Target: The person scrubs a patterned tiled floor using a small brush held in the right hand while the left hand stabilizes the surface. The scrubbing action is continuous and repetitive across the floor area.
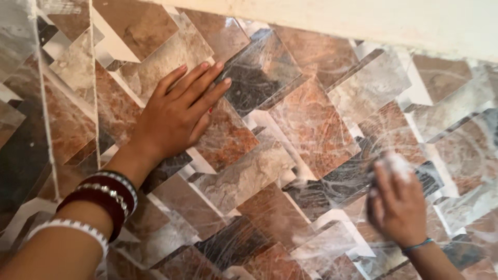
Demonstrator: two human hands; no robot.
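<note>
While the blurred right hand (397,199) at near right closes on a pale, whitish wad pressed to the streaked patterned tile surface (311,124), the left hand (179,111) lies open and flat farther left, fingers together, bangles (101,199) circling its wrist.

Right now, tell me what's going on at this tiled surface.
A person is working on a glossy tiled surface patterned in brown, rust and grey marble-look pieces. The left hand lies flat on the tiles, fingers together, with bangles on that wrist. The right hand is blurred and pressed to the tiles, closed around something pale that cannot be made out. Whitish smears streak the tiles on that side. Two thin strings run down the surface.
</note>
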